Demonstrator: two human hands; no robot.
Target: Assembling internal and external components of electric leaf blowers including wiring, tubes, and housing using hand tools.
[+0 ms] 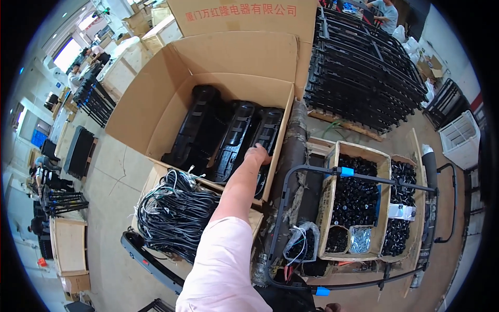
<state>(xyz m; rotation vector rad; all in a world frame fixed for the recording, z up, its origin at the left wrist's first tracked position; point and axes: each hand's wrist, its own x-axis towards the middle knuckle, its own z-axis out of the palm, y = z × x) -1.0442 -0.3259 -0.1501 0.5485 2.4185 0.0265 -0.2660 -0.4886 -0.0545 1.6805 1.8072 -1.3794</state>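
My left hand (258,154) reaches into a large open cardboard box (150,99). Its fingers are curled on the rightmost long black plastic cover (268,125). Two more glossy covers, the middle one (236,132) and the left one (196,125), lie beside it in the box. Only a bit of my right hand (333,308) shows at the lower edge, near a black tubular frame (283,208) with blue clips. What its fingers do is hidden.
Coiled black cables (174,213) lie in front of the box. A wooden tray (325,223) of small black parts and screws stands to the right, under the frame. Black metal frames (364,73) are stacked at the back right. Other people work in the distance.
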